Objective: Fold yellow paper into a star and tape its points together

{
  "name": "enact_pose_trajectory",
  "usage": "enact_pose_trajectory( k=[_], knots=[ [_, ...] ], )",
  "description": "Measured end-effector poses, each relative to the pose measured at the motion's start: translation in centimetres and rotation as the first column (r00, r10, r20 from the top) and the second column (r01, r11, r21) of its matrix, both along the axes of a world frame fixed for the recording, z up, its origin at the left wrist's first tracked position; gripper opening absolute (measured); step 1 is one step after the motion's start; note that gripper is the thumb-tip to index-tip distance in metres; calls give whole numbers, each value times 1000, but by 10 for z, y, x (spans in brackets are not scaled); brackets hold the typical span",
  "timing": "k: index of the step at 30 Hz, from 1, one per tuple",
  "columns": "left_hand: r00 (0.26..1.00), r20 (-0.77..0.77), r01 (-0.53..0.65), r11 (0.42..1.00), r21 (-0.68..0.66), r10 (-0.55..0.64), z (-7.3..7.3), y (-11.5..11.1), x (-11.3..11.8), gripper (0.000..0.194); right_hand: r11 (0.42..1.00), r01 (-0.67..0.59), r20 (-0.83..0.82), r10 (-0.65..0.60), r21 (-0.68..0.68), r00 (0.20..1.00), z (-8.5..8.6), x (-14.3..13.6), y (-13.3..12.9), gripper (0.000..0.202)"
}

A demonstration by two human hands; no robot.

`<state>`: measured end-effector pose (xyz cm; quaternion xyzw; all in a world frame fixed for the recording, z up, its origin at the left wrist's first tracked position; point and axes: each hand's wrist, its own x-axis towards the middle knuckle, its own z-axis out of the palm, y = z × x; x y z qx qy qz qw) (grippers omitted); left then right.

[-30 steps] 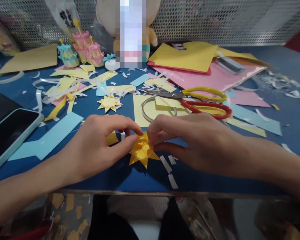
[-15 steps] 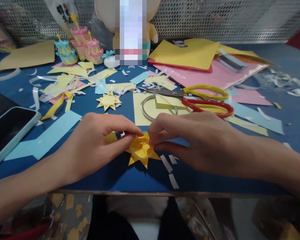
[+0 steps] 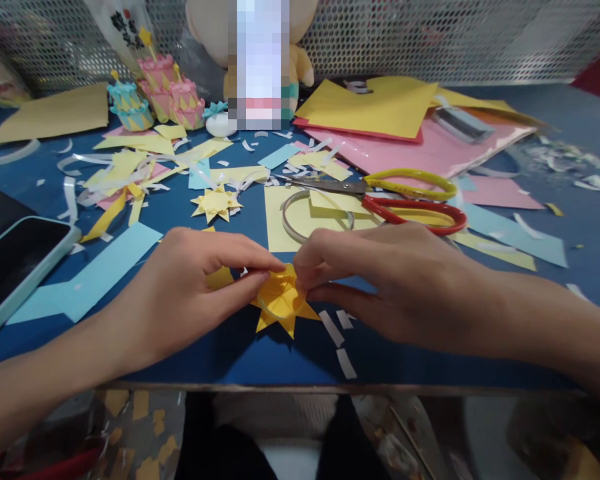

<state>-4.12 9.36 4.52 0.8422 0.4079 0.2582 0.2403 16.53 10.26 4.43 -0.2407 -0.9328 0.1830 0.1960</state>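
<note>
Near the table's front edge I hold a yellow paper star (image 3: 281, 300) with a round raised ring at its middle and points around it. My left hand (image 3: 195, 293) pinches its upper left rim between thumb and index finger. On the opposite side, my right hand (image 3: 380, 287) grips the upper right rim, its fingertips curled and partly hidden. Another piece of yellow paper (image 3: 221, 277) shows partly behind my left fingers. A finished-looking pale yellow star (image 3: 216, 204) lies beyond my left hand. Small white paper strips (image 3: 332, 328) are just below my right hand.
Scissors with red and yellow handles (image 3: 410, 193) lie beyond my right hand, beside a tape ring (image 3: 293, 213). Blue strips (image 3: 115, 267) and a phone (image 3: 20, 267) are at left. Paper scraps (image 3: 130, 177), small paper cakes (image 3: 165, 93) and coloured sheets (image 3: 370, 110) stand or lie farther back.
Both hands keep their pinch on the yellow star, with only a slight shift of the fingers. Otherwise the view has moved a little; nothing was taken up or let go.
</note>
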Motion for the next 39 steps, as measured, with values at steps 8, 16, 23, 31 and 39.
enact_pose_trajectory(
  k=[8, 16, 23, 31, 39],
  knots=[
    [1000, 0, 10, 1000, 8, -10, 2, 0, 0, 18, 1000, 5, -3, -5, -4, 1000, 0, 0, 0, 24],
    [999, -7, 35, 999, 1, -35, 2, 0, 0, 18, 1000, 2, -19, -3, -20, 1000, -1, 1, 0, 24],
    [998, -33, 55, 997, 48, -54, 4, -3, 1, 18, 1000, 4, -14, -4, -27, 1000, 0, -1, 0, 20],
    [977, -118, 199, 959, 200, -178, -3, -5, -1, 8, 1000, -28, -38, 28, -4, 999, -1, 2, 1, 23],
    [966, -130, 252, 917, 308, -222, -7, -2, 1, 18, 999, -33, -1, 33, -39, 999, 2, -1, 1, 18]
  ],
)
